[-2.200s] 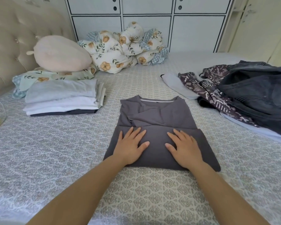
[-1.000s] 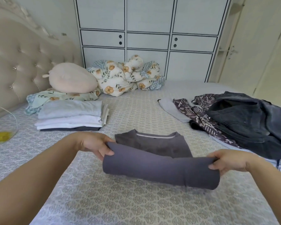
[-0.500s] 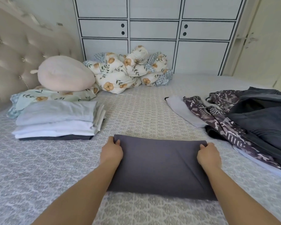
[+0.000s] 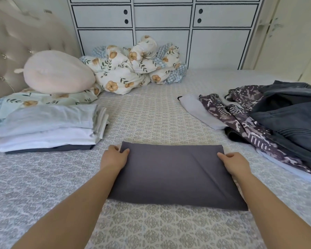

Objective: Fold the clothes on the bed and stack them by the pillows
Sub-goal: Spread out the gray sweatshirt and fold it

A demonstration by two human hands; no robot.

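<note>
Nearest the camera, two bare forearms reach forward over the patterned bed cover [image 4: 151, 119] to a grey garment [image 4: 172, 175] folded into a flat rectangle that lies in the middle of the bed. The left hand [image 4: 113, 159] grips its far left corner, thumb on top and fingers curled under the edge; the right hand [image 4: 236, 163] grips the far right corner the same way, fingers clamped on the cloth. Farther back on the left sits a stack of folded clothes [image 4: 48, 128], pale pieces over a dark one, just beside the floral pillow [image 4: 41, 100] and the pink round cushion [image 4: 57, 72] on top of it. On the right lies an unfolded heap [image 4: 276, 119] of dark, patterned and white garments. Beyond, a bundled floral quilt [image 4: 135, 69] rests against the white cabinet [image 4: 162, 31], with the tufted headboard [image 4: 16, 45] at far left.
</note>
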